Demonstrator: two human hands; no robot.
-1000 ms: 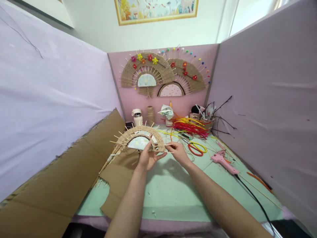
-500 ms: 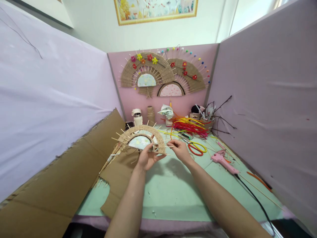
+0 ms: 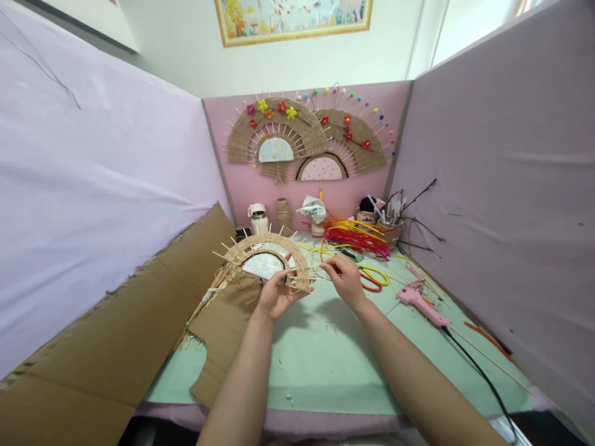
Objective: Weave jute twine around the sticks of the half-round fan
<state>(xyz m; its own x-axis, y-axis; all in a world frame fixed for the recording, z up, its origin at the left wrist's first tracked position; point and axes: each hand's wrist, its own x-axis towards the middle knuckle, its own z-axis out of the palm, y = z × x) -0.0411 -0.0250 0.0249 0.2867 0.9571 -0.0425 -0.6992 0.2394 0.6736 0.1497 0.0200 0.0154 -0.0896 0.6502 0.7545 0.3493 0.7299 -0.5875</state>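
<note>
A small half-round woven fan (image 3: 297, 263) of tan twine on thin wooden sticks hangs over the table, tilted slightly. At its middle is a pale blue patterned half-circle (image 3: 264, 266) with a dark edge. My left hand (image 3: 277, 300) is closed around the fan's lower right, thumb in front and fingers behind. Just beyond the fan's right side, my right hand (image 3: 344, 280) pinches a thin pale strand that runs toward the weave; it looks like twine, though its far end is hard to follow.
Brown cardboard (image 3: 223, 353) lies at the left. Right of my hands are scissors (image 3: 374, 277) and a pink glue gun (image 3: 423, 303) with a black cord. Pipe cleaners (image 3: 357, 238), a twine spool (image 3: 283, 214) and a white bottle (image 3: 258, 220) stand behind. Two larger woven fans (image 3: 372, 145) hang on the pink panel.
My right hand has shifted a little right and up, away from the fan's edge, with the strand pinched. The fan in my left hand has barely moved.
</note>
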